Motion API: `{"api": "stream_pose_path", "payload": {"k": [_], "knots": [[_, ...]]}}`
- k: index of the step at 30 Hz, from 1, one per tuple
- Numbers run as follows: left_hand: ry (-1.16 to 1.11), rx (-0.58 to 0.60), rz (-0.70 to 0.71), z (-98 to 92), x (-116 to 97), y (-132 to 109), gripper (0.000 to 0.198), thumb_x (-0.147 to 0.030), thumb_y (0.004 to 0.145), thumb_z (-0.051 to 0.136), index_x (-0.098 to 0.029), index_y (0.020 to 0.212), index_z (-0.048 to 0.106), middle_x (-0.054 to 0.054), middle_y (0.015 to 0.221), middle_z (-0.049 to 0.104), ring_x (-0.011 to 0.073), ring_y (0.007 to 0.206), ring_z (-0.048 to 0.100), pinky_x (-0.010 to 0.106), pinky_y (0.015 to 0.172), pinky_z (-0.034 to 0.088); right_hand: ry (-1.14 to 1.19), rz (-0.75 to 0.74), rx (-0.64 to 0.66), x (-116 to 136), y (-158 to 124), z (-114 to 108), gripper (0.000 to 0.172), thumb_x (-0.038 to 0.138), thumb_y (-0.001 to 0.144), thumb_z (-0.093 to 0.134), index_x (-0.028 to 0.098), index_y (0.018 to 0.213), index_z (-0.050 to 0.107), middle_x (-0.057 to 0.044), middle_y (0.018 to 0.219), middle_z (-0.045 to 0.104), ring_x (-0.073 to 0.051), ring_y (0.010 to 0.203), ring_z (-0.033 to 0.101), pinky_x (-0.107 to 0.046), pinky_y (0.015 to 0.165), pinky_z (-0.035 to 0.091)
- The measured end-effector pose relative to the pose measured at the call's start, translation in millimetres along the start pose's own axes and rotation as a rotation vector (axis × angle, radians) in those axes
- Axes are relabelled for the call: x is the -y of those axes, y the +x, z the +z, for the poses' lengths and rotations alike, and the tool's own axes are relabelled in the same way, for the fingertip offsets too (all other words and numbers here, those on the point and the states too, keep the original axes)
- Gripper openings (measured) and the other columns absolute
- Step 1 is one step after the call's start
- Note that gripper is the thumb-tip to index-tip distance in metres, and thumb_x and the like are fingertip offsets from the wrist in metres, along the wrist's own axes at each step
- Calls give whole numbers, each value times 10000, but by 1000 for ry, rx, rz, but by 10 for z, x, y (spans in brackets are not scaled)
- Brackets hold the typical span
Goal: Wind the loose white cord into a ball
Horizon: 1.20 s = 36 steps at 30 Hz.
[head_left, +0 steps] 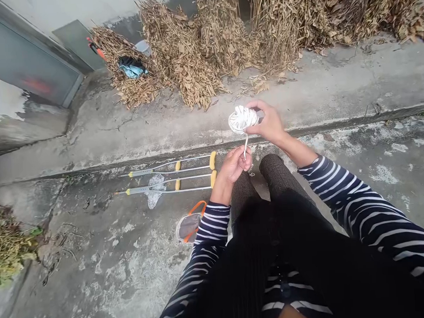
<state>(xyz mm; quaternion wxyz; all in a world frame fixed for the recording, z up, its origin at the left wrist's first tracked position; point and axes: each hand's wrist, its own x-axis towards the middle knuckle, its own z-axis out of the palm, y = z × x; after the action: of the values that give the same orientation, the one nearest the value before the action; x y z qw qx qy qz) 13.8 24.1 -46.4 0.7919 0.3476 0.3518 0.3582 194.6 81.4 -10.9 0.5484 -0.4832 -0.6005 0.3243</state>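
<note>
A bundle of white cord (243,119) is gripped in my right hand (269,123), with the thumb and fingers curved around its right side. From the bundle a short length of cord runs down to my left hand (235,163), which is closed and pinches it between thumb and fingers. My left hand sits just below and slightly left of the bundle, over my knees. The far side of the bundle and the fingertips behind it are partly hidden.
Two crutches with yellow pads (177,166) lie on the concrete at left, a clear plastic bag (155,192) by them. Nearer is a bag with orange handles (189,225). Dried plant bundles (193,52) line the raised concrete ledge (168,128); a blue cloth (132,70) rests among them.
</note>
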Motion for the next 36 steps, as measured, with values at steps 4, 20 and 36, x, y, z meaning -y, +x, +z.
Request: {"api": "stream_pose_path", "payload": {"k": [4, 20, 36], "knots": [[40, 81, 5, -35, 10, -90, 459, -533, 747, 890, -162, 805, 626, -20, 546, 593, 96, 439, 541, 194, 386, 334, -103, -100, 15, -54, -57, -2, 466, 227, 594, 786, 228, 1050, 689, -51, 1159, 669, -270, 1128, 595, -453, 1063, 482], [148, -26, -1, -132, -1, -128, 488, -588, 807, 822, -159, 862, 596, 90, 778, 749, 186, 680, 750, 206, 471, 490, -99, -110, -46, 33, -31, -157, 485, 249, 641, 825, 240, 1098, 663, -68, 1215, 642, -291, 1184, 574, -453, 998, 521], [52, -182, 234, 239, -376, -201, 278, -452, 1021, 605, -191, 925, 627, 112, 1006, 751, 250, 1103, 753, 200, 529, 540, -317, -84, 339, -384, -556, -214, 531, 132, 567, 708, 222, 1090, 683, -94, 1253, 675, -349, 1204, 549, -489, 1041, 449]]}}
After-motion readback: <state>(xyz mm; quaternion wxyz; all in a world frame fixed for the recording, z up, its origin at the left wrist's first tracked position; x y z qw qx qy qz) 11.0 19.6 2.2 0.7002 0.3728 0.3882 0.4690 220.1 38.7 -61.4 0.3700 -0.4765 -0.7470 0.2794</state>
